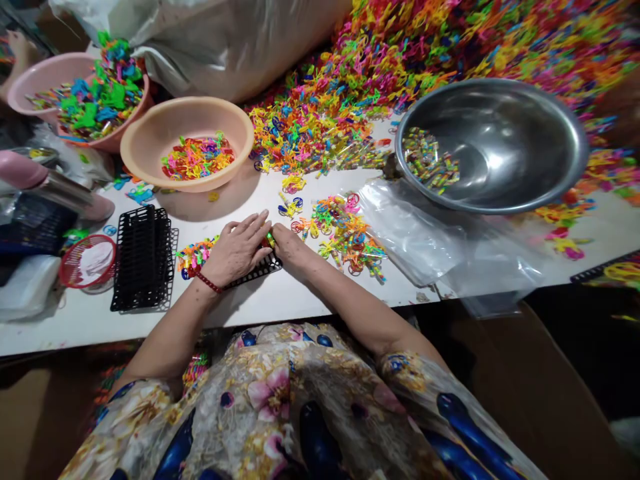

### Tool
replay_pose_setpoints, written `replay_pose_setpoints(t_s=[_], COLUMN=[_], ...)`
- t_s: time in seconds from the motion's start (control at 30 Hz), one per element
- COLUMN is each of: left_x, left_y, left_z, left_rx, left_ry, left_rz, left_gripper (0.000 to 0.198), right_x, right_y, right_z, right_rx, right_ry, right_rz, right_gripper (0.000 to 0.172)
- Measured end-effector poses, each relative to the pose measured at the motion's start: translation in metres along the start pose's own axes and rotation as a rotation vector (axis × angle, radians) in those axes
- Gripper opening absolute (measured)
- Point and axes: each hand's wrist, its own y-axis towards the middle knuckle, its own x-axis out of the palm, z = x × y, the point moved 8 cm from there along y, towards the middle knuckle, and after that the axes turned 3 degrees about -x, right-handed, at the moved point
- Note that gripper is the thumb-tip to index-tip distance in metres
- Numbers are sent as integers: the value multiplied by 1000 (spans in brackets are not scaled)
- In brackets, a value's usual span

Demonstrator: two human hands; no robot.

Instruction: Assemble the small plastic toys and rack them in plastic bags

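My left hand [239,250] lies with its fingers stretched out over a black slotted plastic rack [265,267] near the table's front edge. Bright small plastic toys [197,256] stick out in a row at its left end, partly behind the wrist. My right hand [291,249] is closed at the rack's right end, fingers curled in. A small green and yellow piece [271,238] shows between the two hands; whether the right fingers grip it is hidden. Just right of that hand lies a loose pile of colourful little toys [350,233].
Stacked black racks [141,260] and a red basket [89,261] stand left. Behind are a peach bowl [187,180] of toy pieces and a pink basin [133,120]. A steel bowl [500,143], clear plastic bags [415,233] and a large toy heap [425,53] occupy the right and back.
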Motion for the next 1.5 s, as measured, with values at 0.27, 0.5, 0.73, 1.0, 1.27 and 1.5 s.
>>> replay_pose_setpoints(t_s=[0.27, 0.5, 0.73, 1.0, 1.27, 1.5], left_x=[-2, 7, 13, -48, 1, 5], left_y=[2, 24, 58, -56, -106, -109], left_z=[-6, -22, -47, -46, -52, -52], left_rx=[-195, -395, -488, -123, 5, 113], left_ry=[4, 6, -152, -177, -260, -390], left_rz=[154, 296, 216, 161, 193, 422], left_gripper=[57, 60, 67, 55, 54, 57], right_x=[-26, -62, -70, -31, 45, 68], right_y=[-23, -62, -70, -97, -73, -67], right_z=[-18, 10, 27, 11, -80, -88], right_rx=[-20, 235, 391, 360, 116, -63], right_ry=[-65, -414, -265, 451, 755, 383], right_rz=[105, 139, 231, 248, 56, -13], right_gripper=[26, 24, 23, 15, 31, 30])
